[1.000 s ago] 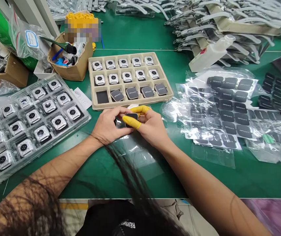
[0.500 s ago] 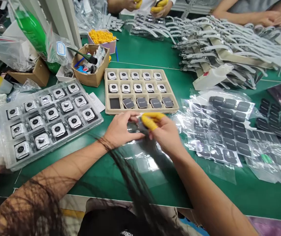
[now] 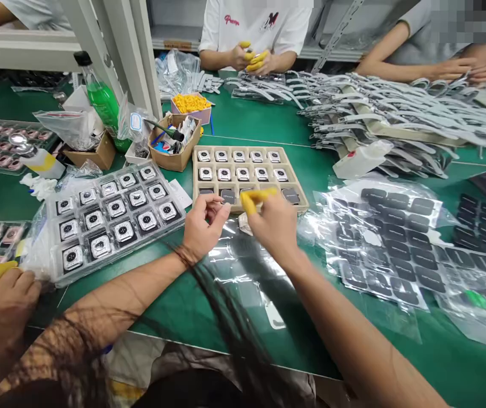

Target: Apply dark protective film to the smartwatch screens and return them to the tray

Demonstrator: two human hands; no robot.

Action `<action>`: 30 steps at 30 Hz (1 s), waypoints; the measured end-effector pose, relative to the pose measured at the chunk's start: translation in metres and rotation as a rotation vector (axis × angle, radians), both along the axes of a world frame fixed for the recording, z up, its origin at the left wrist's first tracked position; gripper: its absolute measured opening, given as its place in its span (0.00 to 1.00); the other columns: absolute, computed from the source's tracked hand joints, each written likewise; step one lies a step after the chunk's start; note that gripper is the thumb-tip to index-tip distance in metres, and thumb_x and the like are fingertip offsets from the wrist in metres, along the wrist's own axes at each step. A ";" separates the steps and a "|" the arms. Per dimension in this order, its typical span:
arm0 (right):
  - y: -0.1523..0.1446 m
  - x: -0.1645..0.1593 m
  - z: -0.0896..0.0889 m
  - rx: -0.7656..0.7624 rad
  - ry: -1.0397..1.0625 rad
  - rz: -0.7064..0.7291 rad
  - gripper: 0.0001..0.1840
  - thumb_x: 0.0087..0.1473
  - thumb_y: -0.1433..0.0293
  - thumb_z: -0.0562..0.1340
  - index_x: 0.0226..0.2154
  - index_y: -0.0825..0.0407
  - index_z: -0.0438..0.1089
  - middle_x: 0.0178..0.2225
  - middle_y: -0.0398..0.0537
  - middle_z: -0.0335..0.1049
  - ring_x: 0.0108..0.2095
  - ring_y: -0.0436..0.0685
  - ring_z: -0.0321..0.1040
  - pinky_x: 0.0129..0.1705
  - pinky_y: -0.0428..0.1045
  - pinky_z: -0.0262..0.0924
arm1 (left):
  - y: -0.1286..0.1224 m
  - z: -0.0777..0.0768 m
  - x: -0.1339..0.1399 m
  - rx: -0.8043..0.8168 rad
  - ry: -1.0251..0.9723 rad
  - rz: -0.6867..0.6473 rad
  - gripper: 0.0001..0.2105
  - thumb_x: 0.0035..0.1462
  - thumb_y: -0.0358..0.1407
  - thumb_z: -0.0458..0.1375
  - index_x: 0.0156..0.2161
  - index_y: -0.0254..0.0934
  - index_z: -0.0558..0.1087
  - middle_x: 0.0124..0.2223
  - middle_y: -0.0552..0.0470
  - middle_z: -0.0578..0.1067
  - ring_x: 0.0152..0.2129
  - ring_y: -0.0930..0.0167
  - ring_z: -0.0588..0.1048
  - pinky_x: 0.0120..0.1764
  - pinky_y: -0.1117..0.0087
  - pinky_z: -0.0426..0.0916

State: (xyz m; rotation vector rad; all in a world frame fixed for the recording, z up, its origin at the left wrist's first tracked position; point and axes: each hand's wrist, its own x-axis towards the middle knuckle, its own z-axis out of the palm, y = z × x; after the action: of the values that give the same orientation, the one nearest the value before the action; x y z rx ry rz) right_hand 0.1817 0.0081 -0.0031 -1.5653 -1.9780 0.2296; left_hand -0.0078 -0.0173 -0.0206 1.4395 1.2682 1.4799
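My left hand (image 3: 203, 226) has its fingers curled in toward the thumb just in front of the beige compartment tray (image 3: 304, 204); what they hold, if anything, is hidden. To its right my right hand (image 3: 273, 226), with yellow finger cots, is pinched closed at the tray's front edge, and I cannot make out anything in it. A small whitish piece (image 3: 245, 224) shows below its fingers. Silver watch cases (image 3: 243, 174) fill the tray's two back rows. Dark grey square pieces (image 3: 290, 196) lie in the front row, partly covered by my hands.
On the left is a clear tray (image 3: 119, 255) of watch cases, with a co-worker's hand (image 3: 4, 294) at its corner. Dark sticker sheets (image 3: 396, 249) lie right, grey straps (image 3: 374, 113) behind. A cardboard box (image 3: 174, 158) and green bottle (image 3: 102, 105) stand back left.
My hands have moved apart; they were together on a small item. The right hand now covers part of the tray's front row. The camera has tilted up, and a whitish piece shows on the front sheet.
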 end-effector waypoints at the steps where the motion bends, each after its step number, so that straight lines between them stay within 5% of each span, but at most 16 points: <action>1: -0.014 0.007 -0.008 -0.027 -0.007 0.093 0.16 0.86 0.60 0.65 0.56 0.46 0.90 0.49 0.59 0.89 0.49 0.73 0.87 0.52 0.65 0.83 | 0.006 0.009 -0.004 -0.019 0.083 -0.001 0.06 0.75 0.36 0.76 0.49 0.42 0.83 0.36 0.56 0.82 0.29 0.69 0.78 0.39 0.67 0.74; 4: -0.041 0.007 -0.027 -0.072 -0.065 0.331 0.10 0.81 0.62 0.73 0.58 0.42 0.91 0.53 0.58 0.91 0.53 0.74 0.87 0.57 0.66 0.87 | 0.043 0.040 -0.014 -0.097 0.508 0.000 0.06 0.74 0.29 0.77 0.43 0.40 0.86 0.39 0.52 0.82 0.35 0.65 0.79 0.47 0.66 0.75; 8: -0.040 -0.013 -0.034 -0.022 -0.098 0.374 0.16 0.79 0.60 0.78 0.64 0.43 0.90 0.67 0.63 0.89 0.67 0.80 0.84 0.68 0.69 0.84 | 0.108 0.072 -0.016 -0.206 0.703 0.015 0.19 0.69 0.23 0.80 0.31 0.39 0.78 0.38 0.50 0.79 0.44 0.61 0.82 0.59 0.64 0.73; 12: -0.038 -0.016 -0.035 0.004 -0.127 0.380 0.20 0.80 0.58 0.78 0.68 0.44 0.88 0.68 0.65 0.89 0.68 0.81 0.83 0.67 0.71 0.81 | 0.135 0.077 -0.017 -0.298 0.818 -0.011 0.26 0.64 0.25 0.87 0.30 0.41 0.73 0.33 0.55 0.79 0.48 0.61 0.81 0.64 0.65 0.70; 16: -0.045 -0.007 -0.042 0.030 -0.158 0.355 0.21 0.79 0.55 0.78 0.66 0.45 0.89 0.63 0.67 0.90 0.63 0.84 0.85 0.63 0.75 0.79 | 0.137 0.078 -0.022 -0.334 0.867 -0.003 0.23 0.69 0.40 0.88 0.37 0.41 0.77 0.38 0.50 0.87 0.53 0.58 0.84 0.64 0.65 0.72; 20: -0.040 0.000 -0.049 0.056 -0.072 0.293 0.20 0.79 0.54 0.76 0.65 0.45 0.90 0.56 0.64 0.91 0.60 0.82 0.85 0.62 0.75 0.79 | 0.126 0.084 -0.025 -0.333 0.826 0.055 0.20 0.74 0.49 0.85 0.48 0.40 0.82 0.48 0.44 0.90 0.57 0.56 0.82 0.71 0.58 0.73; 23: -0.026 0.008 -0.050 0.145 0.202 0.119 0.21 0.82 0.53 0.69 0.64 0.46 0.89 0.56 0.64 0.91 0.58 0.78 0.86 0.63 0.74 0.81 | 0.091 0.078 -0.019 -0.276 0.773 0.102 0.19 0.77 0.44 0.82 0.60 0.42 0.82 0.55 0.41 0.91 0.60 0.52 0.82 0.75 0.51 0.72; 26: -0.012 0.018 -0.049 0.202 0.470 -0.010 0.26 0.83 0.48 0.64 0.61 0.48 0.88 0.54 0.65 0.90 0.53 0.75 0.87 0.62 0.75 0.84 | 0.044 0.054 -0.003 -0.199 0.585 0.052 0.20 0.80 0.39 0.76 0.70 0.49 0.78 0.55 0.46 0.92 0.56 0.49 0.88 0.69 0.50 0.78; 30: -0.005 0.025 -0.047 0.079 0.623 0.123 0.29 0.78 0.42 0.69 0.61 0.45 0.89 0.54 0.60 0.91 0.47 0.70 0.88 0.57 0.69 0.88 | 0.007 0.020 0.010 -0.292 0.161 -0.187 0.31 0.69 0.45 0.84 0.69 0.51 0.75 0.44 0.52 0.91 0.42 0.55 0.92 0.53 0.54 0.86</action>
State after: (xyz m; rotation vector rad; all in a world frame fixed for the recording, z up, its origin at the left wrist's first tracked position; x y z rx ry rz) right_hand 0.2070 0.0035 -0.0505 -1.1371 -1.5620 0.6013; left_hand 0.0020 -0.0103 -0.0009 1.4558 1.3423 1.0257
